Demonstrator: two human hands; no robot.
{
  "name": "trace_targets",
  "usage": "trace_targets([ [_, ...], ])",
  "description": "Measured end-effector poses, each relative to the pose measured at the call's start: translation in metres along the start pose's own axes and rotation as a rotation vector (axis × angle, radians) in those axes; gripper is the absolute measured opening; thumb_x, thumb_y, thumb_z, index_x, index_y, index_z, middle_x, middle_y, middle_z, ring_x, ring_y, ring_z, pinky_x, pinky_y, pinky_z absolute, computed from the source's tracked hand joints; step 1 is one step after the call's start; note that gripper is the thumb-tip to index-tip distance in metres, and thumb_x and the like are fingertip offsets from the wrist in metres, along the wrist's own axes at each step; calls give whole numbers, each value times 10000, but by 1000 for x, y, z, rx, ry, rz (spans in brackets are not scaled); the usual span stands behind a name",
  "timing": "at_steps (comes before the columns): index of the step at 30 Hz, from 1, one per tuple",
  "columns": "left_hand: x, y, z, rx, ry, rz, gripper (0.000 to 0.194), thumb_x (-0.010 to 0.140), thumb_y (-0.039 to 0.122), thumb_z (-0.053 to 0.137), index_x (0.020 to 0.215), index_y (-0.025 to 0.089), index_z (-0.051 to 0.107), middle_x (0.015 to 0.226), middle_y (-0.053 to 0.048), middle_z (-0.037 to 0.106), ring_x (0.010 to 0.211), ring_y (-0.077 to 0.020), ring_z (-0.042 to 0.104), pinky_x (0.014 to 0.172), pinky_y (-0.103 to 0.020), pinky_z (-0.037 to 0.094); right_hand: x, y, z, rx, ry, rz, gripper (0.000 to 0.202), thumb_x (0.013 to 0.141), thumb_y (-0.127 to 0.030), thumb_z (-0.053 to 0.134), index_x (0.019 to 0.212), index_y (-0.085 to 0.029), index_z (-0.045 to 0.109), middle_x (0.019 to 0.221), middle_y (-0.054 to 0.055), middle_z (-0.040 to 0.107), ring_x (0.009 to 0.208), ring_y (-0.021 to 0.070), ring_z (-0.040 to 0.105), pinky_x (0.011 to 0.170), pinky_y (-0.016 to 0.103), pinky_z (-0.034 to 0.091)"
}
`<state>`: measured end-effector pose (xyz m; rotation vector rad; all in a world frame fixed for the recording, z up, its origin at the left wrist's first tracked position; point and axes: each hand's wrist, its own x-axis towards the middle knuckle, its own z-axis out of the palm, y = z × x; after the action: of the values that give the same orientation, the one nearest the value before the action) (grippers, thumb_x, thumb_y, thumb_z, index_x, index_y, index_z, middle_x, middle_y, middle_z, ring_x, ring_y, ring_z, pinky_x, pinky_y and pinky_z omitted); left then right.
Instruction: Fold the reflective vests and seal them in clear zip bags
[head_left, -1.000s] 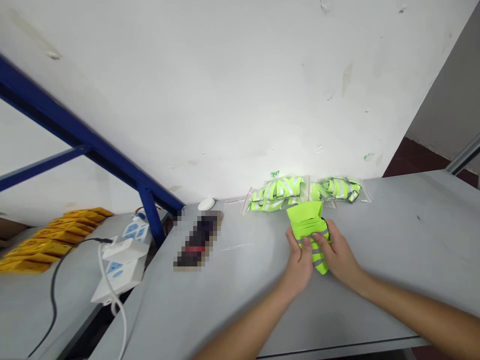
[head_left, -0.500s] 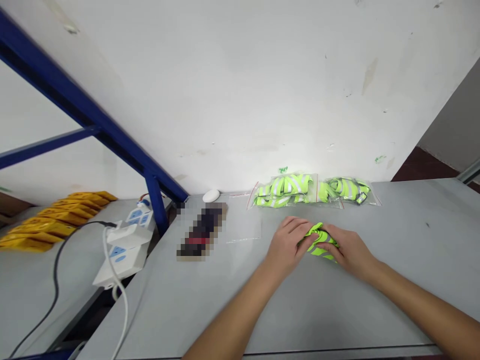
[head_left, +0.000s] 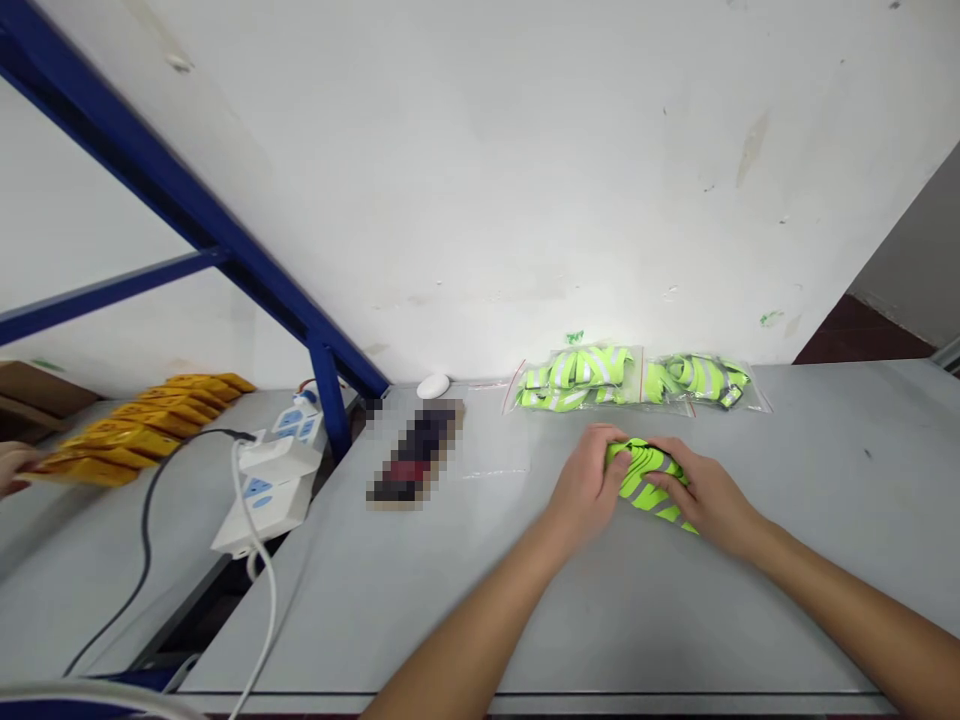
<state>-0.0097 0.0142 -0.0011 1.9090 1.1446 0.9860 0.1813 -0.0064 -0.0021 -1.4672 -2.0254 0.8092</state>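
Note:
A bundle of neon-yellow reflective strap with grey bands, folded in layers, is between my two hands just above the grey table. My left hand grips its left end, thumb in front and fingers behind. On its right side my right hand is closed round the folds, thumb across the front. Beyond them, against the wall, lie clear zip bags holding similar neon straps, with another such bag to the right. A flat clear plastic bag lies left of my left hand.
Left on the table are a blurred-out dark object and a white oval object. A blue metal frame, white power strips and cables stand beside it. Another person's hand touches a row of yellow packets.
The strap bundle has turned and shows more of its layered face, while my left hand has shifted slightly right. Another person's hand has come in at the left edge. The view has moved slightly.

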Motion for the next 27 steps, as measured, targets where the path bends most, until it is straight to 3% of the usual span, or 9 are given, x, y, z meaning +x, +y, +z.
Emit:
trace_targets([
  [3, 1, 0, -2, -222, 99, -163, 279, 952, 434, 367, 985, 208, 527, 928, -27, 583, 870, -169, 552, 784, -294, 444, 1, 4, 1, 88, 39, 35, 334, 938, -442, 421, 1205, -251, 482, 862, 11, 694, 641, 175, 628, 587, 286, 487],
  [7, 3, -1, -5, -410, 72, -273, 274, 873, 470, 524, 922, 200, 527, 881, -1, 548, 829, -148, 528, 725, -253, 430, 1, 7, 0, 83, 54, 45, 341, 937, -437, 427, 1222, -256, 475, 888, 10, 701, 639, 173, 644, 581, 284, 498],
  [10, 5, -1, -7, -433, 70, -343, 310, 810, 482, 611, 888, 195, 522, 851, 13, 529, 768, -128, 506, 670, -234, 407, 1, 10, -2, -57, 72, -69, 332, 942, -400, 425, 1228, -247, 492, 905, 25, 710, 656, 179, 658, 599, 288, 497],
  [14, 6, -1, -12, -465, -47, -356, 344, 765, 484, 665, 840, 196, 492, 837, 25, 518, 741, -113, 491, 659, -226, 391, 0, 15, -3, -245, 104, -246, 340, 957, -362, 402, 1250, -226, 509, 987, 62, 717, 701, 195, 676, 607, 296, 490],
  [17, 5, 2, -18, -472, -132, -337, 360, 742, 460, 694, 809, 200, 453, 862, 23, 531, 729, -109, 500, 642, -223, 396, 0, 16, -1, -318, 123, -276, 412, 960, -366, 405, 1341, -216, 448, 956, 65, 725, 694, 201, 682, 584, 291, 483],
  [21, 2, 8, -21, -334, -125, -188, 275, 785, 390, 651, 773, 197, 456, 988, -27, 576, 876, -158, 554, 750, -279, 453, 0, 11, -1, -341, 115, -215, 524, 949, -383, 425, 1427, -183, 349, 809, 44, 729, 618, 211, 677, 525, 283, 466],
  [24, -2, 11, -15, -73, 39, 59, 158, 810, 315, 634, 841, 209, 521, 1145, -68, 549, 1052, -207, 516, 841, -339, 445, 1, 7, -3, -299, 112, -202, 421, 951, -364, 412, 1349, -233, 449, 946, 53, 731, 672, 204, 688, 590, 298, 498],
  [27, -6, 10, -6, 263, 202, 333, 62, 831, 222, 602, 797, 219, 551, 992, -48, 567, 930, -182, 513, 836, -352, 415, 1, 2, -5, -229, 111, -157, 343, 944, -368, 415, 1252, -256, 516, 990, 41, 722, 680, 194, 683, 629, 309, 513],
])
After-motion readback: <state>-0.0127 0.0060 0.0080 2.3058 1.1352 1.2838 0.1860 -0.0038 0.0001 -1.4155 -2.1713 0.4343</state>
